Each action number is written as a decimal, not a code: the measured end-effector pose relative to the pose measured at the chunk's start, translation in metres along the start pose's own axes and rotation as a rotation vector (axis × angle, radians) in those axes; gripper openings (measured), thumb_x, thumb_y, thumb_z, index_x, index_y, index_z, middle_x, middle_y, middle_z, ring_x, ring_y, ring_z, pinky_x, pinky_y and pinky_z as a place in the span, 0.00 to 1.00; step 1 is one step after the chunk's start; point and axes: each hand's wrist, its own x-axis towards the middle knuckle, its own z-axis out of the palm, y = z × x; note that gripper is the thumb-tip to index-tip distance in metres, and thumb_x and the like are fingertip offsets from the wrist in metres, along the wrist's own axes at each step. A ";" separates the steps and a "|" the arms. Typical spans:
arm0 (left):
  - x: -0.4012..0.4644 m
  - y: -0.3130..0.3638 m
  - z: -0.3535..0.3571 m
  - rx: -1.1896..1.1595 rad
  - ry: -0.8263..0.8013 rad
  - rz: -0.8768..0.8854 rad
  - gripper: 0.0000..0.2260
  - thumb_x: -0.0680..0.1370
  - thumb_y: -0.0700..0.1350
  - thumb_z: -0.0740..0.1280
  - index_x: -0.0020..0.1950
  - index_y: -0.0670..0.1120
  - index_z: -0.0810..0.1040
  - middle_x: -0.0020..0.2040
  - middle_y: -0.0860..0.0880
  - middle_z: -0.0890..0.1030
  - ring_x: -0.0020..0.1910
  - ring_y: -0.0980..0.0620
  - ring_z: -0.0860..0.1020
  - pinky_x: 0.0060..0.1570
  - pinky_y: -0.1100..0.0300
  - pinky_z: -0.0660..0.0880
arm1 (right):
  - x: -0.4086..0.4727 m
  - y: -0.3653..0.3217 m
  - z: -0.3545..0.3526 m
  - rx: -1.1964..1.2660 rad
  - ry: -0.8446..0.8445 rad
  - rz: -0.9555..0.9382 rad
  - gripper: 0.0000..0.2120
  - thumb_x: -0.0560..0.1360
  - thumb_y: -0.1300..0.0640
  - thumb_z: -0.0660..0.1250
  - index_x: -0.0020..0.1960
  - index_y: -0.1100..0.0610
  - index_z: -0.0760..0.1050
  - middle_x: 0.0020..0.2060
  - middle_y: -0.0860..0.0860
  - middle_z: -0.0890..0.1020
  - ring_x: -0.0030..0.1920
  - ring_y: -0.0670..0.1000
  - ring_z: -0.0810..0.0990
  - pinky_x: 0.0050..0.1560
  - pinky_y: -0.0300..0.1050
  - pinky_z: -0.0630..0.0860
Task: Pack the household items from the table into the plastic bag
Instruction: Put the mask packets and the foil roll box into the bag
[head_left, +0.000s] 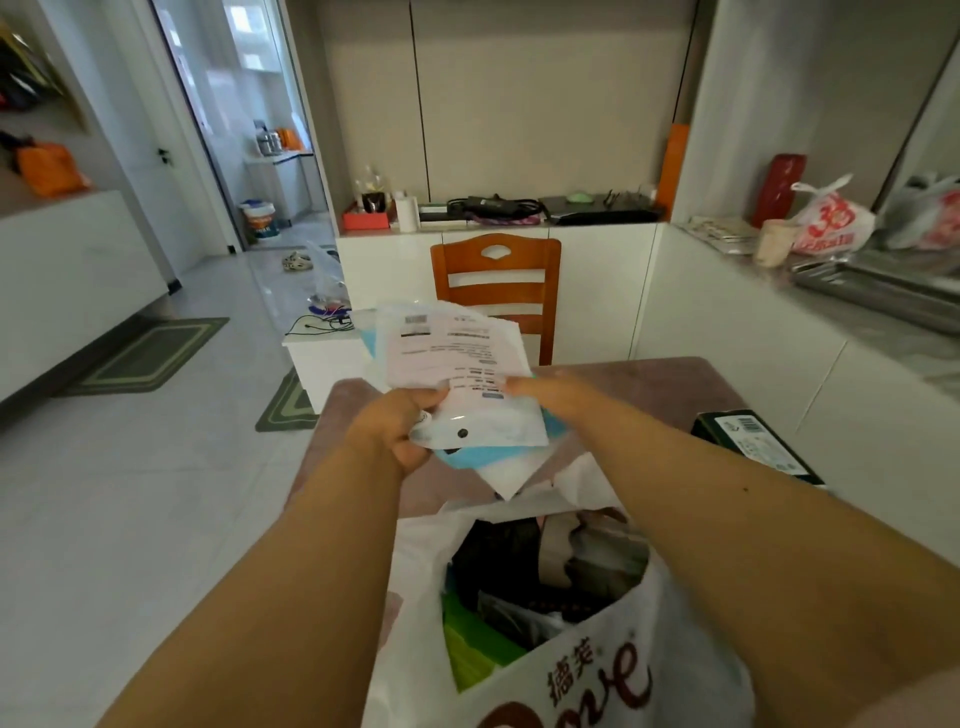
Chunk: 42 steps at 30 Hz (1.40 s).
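Both hands hold a stack of flat packets and printed papers (452, 353) up over the pinkish table (649, 384). My left hand (397, 426) grips the stack's lower left corner. My right hand (550, 397) pinches its right edge. The stack shows white and pink sheets with a light-blue packet underneath. Below my forearms, at the table's near edge, stands a white plastic bag (587, 670) with brown lettering. Its mouth is open, and dark items and a green packet lie inside. A dark box (753, 441) with a barcode label lies at the table's right edge.
A wooden chair (496, 280) stands at the table's far side. Behind it a white counter (498, 244) carries cables and small items. A grey counter (883, 301) with a printed bag runs along the right. A low white unit (327, 358) and floor mats lie left.
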 end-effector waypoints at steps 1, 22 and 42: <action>-0.006 0.007 0.001 0.025 -0.039 0.019 0.09 0.79 0.31 0.59 0.49 0.41 0.76 0.53 0.40 0.79 0.54 0.39 0.77 0.61 0.41 0.70 | -0.007 -0.005 -0.008 0.121 -0.062 0.076 0.16 0.70 0.51 0.74 0.55 0.56 0.78 0.53 0.52 0.83 0.55 0.54 0.81 0.63 0.53 0.74; -0.096 -0.026 -0.071 1.000 0.260 -0.185 0.06 0.76 0.37 0.68 0.41 0.40 0.72 0.29 0.45 0.75 0.24 0.52 0.73 0.26 0.60 0.73 | -0.127 0.025 -0.044 -0.283 -0.057 -0.081 0.20 0.71 0.64 0.73 0.62 0.53 0.76 0.55 0.51 0.82 0.56 0.53 0.79 0.62 0.52 0.74; -0.101 0.015 -0.016 0.166 0.174 0.134 0.07 0.80 0.39 0.60 0.42 0.43 0.73 0.28 0.49 0.72 0.16 0.60 0.63 0.13 0.69 0.56 | -0.148 0.019 -0.071 -1.410 0.116 0.279 0.35 0.75 0.30 0.48 0.72 0.52 0.66 0.69 0.54 0.72 0.67 0.58 0.70 0.69 0.55 0.64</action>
